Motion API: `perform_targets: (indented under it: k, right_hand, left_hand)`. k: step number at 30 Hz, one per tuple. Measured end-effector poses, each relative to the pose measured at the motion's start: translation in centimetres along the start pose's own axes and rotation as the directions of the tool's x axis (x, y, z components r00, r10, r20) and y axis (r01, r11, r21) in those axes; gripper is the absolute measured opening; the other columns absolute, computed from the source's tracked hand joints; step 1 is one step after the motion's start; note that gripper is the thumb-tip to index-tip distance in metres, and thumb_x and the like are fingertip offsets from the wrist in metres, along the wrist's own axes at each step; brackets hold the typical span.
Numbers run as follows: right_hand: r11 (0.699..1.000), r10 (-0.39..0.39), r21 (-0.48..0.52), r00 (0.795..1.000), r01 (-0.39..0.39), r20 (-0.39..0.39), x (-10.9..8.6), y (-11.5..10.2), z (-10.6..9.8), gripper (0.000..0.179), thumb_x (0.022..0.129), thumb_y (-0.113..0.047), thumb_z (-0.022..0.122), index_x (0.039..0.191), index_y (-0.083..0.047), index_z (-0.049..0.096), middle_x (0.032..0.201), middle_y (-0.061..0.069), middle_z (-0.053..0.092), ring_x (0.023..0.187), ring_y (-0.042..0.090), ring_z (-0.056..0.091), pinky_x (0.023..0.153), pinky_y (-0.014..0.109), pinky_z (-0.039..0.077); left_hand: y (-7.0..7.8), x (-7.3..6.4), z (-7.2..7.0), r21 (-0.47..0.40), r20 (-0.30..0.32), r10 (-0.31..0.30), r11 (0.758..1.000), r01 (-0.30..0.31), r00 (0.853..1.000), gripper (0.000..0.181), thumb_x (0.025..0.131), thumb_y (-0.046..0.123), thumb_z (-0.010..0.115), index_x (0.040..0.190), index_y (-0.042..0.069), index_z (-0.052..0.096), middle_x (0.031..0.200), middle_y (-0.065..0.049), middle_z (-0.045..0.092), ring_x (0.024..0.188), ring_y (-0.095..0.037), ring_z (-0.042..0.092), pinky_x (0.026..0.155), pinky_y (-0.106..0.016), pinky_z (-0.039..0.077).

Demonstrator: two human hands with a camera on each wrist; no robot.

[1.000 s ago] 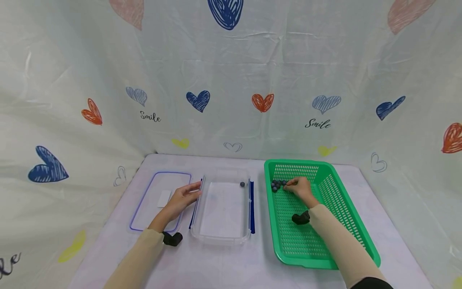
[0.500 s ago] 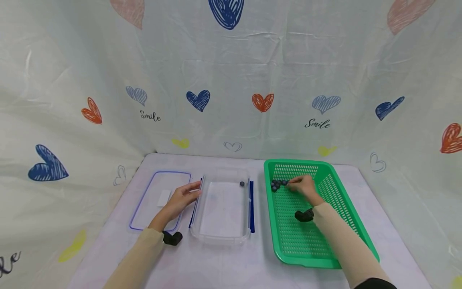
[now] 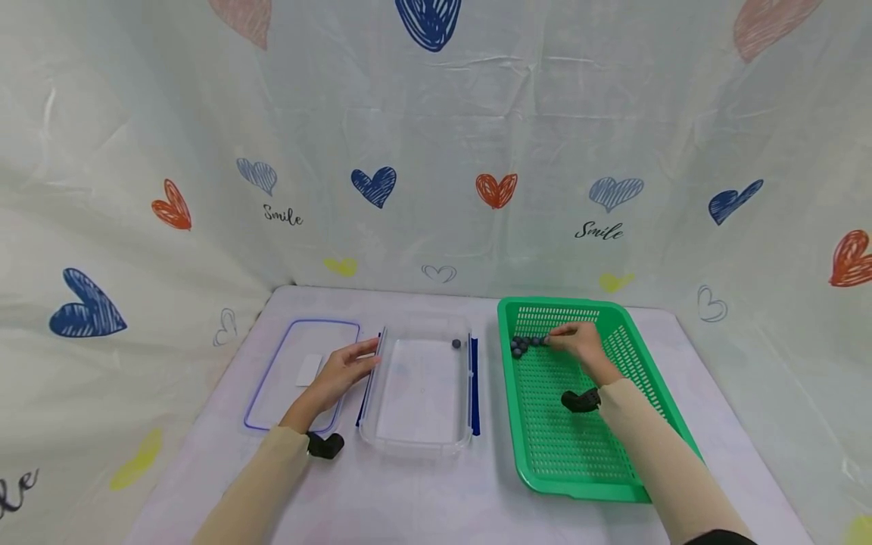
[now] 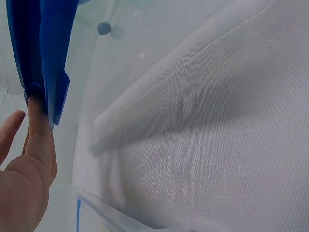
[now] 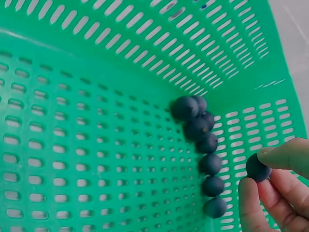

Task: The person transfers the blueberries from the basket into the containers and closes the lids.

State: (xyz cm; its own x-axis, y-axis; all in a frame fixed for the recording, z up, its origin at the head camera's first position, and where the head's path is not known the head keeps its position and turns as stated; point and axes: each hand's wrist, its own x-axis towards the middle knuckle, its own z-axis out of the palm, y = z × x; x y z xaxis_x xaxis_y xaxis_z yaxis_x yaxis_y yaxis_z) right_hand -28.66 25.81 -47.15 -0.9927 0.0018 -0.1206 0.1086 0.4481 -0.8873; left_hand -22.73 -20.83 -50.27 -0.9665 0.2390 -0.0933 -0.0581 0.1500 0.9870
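A blueberry (image 5: 257, 168) is pinched between the thumb and fingers of my right hand (image 3: 579, 344), just above the green basket (image 3: 568, 462). Several other blueberries (image 5: 210, 164) lie in a curved row along the basket's far wall and corner. To the left stands a clear plastic container (image 3: 415, 443) with a single blueberry (image 3: 456, 344) inside near its far right corner. My left hand (image 3: 338, 376) touches the container's left side with extended fingers. Seen from the left wrist, those fingertips rest at the blue side clasp (image 4: 54, 53), the thumb held apart.
A clear lid with a blue rim (image 3: 253, 401) lies flat on the left, partly under my left forearm. A white rectangle (image 3: 309, 370) shows on it. The container's right blue clasp (image 3: 474, 386) hangs outward beside the basket. A patterned curtain (image 3: 436, 136) surrounds the table (image 3: 436, 507).
My right hand has shifted a little to the right and away from me, above the row of blueberries. The left hand stays at the container's side.
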Motion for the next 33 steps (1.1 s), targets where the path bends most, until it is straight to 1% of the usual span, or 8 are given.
perform_targets:
  k: [3, 9, 13, 17, 20, 24, 30, 33]
  right_hand:
    - [1.000, 0.007, 0.023, 1.000, -0.007, -0.009, -0.1, -0.4, 0.0, 0.029, 0.093, -0.007, 0.070, 0.115, 0.012, 0.065, 0.110, 0.021, 0.065, 0.084, 0.014, 0.066, 0.094, 0.052, 0.053]
    - [1.000, 0.013, 0.020, 1.000, -0.013, -0.012, -0.4, -1.3, 0.1, 0.025, 0.092, -0.010, 0.071, 0.110, 0.007, 0.068, 0.111, 0.019, 0.064, 0.091, 0.025, 0.066, 0.098, 0.056, 0.049]
    - [0.999, 0.017, 0.030, 1.000, -0.017, -0.009, -0.7, -1.9, 0.1, 0.026, 0.091, -0.011, 0.073, 0.111, 0.005, 0.068, 0.117, 0.020, 0.061, 0.095, 0.029, 0.064, 0.099, 0.056, 0.048]
    - [0.999, 0.002, 0.043, 1.000, -0.002, 0.010, -1.0, -2.4, 0.3, 0.028, 0.091, -0.012, 0.074, 0.112, 0.006, 0.068, 0.125, 0.022, 0.056, 0.107, 0.036, 0.059, 0.102, 0.057, 0.046]
    - [0.999, -0.007, 0.054, 1.000, 0.006, 0.023, -1.3, -2.9, 0.4, 0.030, 0.091, -0.012, 0.074, 0.113, 0.006, 0.067, 0.131, 0.024, 0.052, 0.118, 0.039, 0.051, 0.105, 0.058, 0.042]
    - [0.998, -0.013, 0.057, 0.999, 0.012, 0.030, -1.5, -3.6, 0.7, 0.032, 0.090, -0.014, 0.075, 0.113, 0.006, 0.067, 0.134, 0.023, 0.050, 0.126, 0.039, 0.044, 0.107, 0.057, 0.039]
    - [0.997, -0.041, 0.074, 0.998, 0.038, 0.038, -1.8, -4.5, 1.3, 0.033, 0.089, -0.015, 0.077, 0.112, 0.007, 0.068, 0.133, 0.022, 0.052, 0.131, 0.039, 0.040, 0.107, 0.055, 0.040]
    - [0.995, -0.054, 0.090, 0.998, 0.050, 0.038, -2.0, -4.9, 1.5, 0.032, 0.089, -0.014, 0.077, 0.112, 0.007, 0.068, 0.132, 0.022, 0.053, 0.131, 0.039, 0.040, 0.106, 0.055, 0.041]
  left_hand:
    - [0.0, -0.1, 0.0, -0.012, 0.003, -0.002, 1.000, 0.002, 1.000, 0.062, 0.099, 0.021, 0.065, 0.151, -0.001, 0.038, 0.153, -0.024, 0.037, 0.135, -0.035, 0.043, 0.106, -0.035, 0.043]
    - [0.2, -0.3, 0.2, -0.012, -0.008, -0.008, 1.000, 0.008, 1.000, 0.062, 0.099, 0.020, 0.065, 0.151, -0.001, 0.039, 0.153, -0.024, 0.038, 0.135, -0.036, 0.043, 0.107, -0.037, 0.043]
    - [0.4, -0.4, 0.3, -0.005, -0.008, -0.012, 1.000, 0.012, 1.000, 0.062, 0.099, 0.020, 0.065, 0.151, -0.001, 0.039, 0.153, -0.024, 0.037, 0.135, -0.037, 0.044, 0.107, -0.038, 0.043]
    - [0.4, -0.4, 0.3, -0.001, -0.012, -0.012, 1.000, 0.012, 1.000, 0.061, 0.099, 0.021, 0.065, 0.151, -0.001, 0.039, 0.153, -0.024, 0.038, 0.135, -0.037, 0.044, 0.107, -0.038, 0.043]
    - [0.4, -0.4, 0.3, -0.002, -0.016, -0.010, 1.000, 0.010, 1.000, 0.061, 0.099, 0.020, 0.065, 0.151, -0.001, 0.039, 0.153, -0.023, 0.038, 0.135, -0.036, 0.044, 0.107, -0.038, 0.043]
    - [0.3, -0.4, 0.2, -0.009, -0.016, -0.005, 1.000, 0.005, 1.000, 0.061, 0.100, 0.019, 0.064, 0.151, -0.001, 0.039, 0.153, -0.024, 0.038, 0.135, -0.036, 0.044, 0.107, -0.036, 0.043]
    - [0.3, -0.4, 0.3, -0.014, -0.020, 0.000, 1.000, 0.000, 1.000, 0.060, 0.099, 0.019, 0.065, 0.150, -0.001, 0.040, 0.152, -0.024, 0.039, 0.134, -0.036, 0.044, 0.106, -0.034, 0.044]
    - [0.3, -0.4, 0.3, -0.014, -0.018, 0.001, 1.000, -0.002, 1.000, 0.061, 0.099, 0.019, 0.065, 0.150, -0.001, 0.040, 0.152, -0.024, 0.039, 0.134, -0.037, 0.044, 0.106, -0.034, 0.044]
